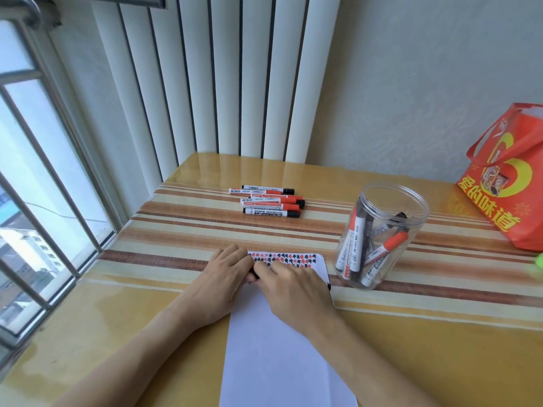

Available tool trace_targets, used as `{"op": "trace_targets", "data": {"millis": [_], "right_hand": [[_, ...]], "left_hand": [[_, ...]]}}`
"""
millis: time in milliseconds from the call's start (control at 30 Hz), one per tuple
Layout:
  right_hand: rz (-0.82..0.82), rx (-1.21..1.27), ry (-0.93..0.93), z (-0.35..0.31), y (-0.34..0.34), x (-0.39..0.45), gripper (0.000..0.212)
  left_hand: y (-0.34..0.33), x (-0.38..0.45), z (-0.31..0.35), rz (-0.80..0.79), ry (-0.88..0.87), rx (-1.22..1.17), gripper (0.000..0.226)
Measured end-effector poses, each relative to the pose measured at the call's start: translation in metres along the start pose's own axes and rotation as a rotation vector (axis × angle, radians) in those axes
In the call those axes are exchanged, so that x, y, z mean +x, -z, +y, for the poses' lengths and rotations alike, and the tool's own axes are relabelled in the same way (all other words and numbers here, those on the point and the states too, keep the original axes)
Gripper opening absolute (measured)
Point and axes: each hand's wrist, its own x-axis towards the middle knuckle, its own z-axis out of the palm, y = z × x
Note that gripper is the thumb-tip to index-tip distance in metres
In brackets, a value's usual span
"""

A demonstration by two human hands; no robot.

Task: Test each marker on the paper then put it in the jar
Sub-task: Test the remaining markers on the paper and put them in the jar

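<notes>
Paper (276, 348) runs from the worktop's (426, 348) near edge up the middle; its far end carries rows of red and black test marks (289, 257). Both hands meet just below those rows: left hand (219, 284) and right hand (293, 292), fingers curled narrow around one black marker (255, 274), mostly hidden, with a dark tip showing past the right hand at the paper's right edge. Looks like capping or uncapping; cannot tell which, so the step is either start or end of one test. Next move: if capped, carry it right to the open clear jar (382, 233), which already holds several markers, and clear the rim. About six untested markers (271, 201) lie near the far edge, one reads "WHITEBOARD MARKER". Red bag (508, 183) at the right edge has yellow Chinese characters.
</notes>
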Motion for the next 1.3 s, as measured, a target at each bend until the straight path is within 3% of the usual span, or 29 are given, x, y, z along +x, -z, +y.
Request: {"op": "trace_targets", "data": {"millis": [267,433,533,600,700,833,900,1000,1133,1300], "right_hand": [[-0.026,0.034,-0.054,0.011,0.004,0.002,0.041],[-0.007,0.112,-0.191,0.016,0.014,0.002,0.026],[-0.055,0.214,-0.235,0.025,0.013,-0.001,0.031],[-0.072,0.338,-0.235,0.03,0.013,-0.004,0.031],[0.05,0.636,-0.303,0.035,0.014,-0.004,0.026],[0.028,1.349,-0.666,0.039,0.021,0.003,0.043],[-0.002,1.518,-0.72,0.041,0.021,0.002,0.046],[-0.037,1.436,-0.667,0.042,0.02,0.001,0.021],[-0.023,1.306,-0.719,0.037,0.016,0.003,0.027],[0.002,1.214,-0.847,0.04,0.012,0.002,0.012]], "left_hand": [[-0.001,-0.001,-0.001,0.058,0.042,0.05,0.023],[-0.006,-0.002,-0.007,0.092,0.279,0.118,0.028],[-0.01,-0.002,-0.007,0.043,0.346,0.122,0.037],[-0.011,-0.002,-0.008,-0.008,0.371,0.117,0.045],[-0.012,-0.002,-0.009,-0.108,0.399,0.128,0.064],[-0.01,-0.003,-0.008,-0.177,0.417,0.138,0.07],[-0.009,-0.003,-0.008,-0.186,0.413,0.138,0.069],[-0.008,-0.002,-0.008,-0.193,0.413,0.147,0.071],[-0.009,-0.002,-0.008,-0.186,0.406,0.154,0.07],[-0.009,-0.002,-0.008,-0.168,0.401,0.144,0.068]]}}
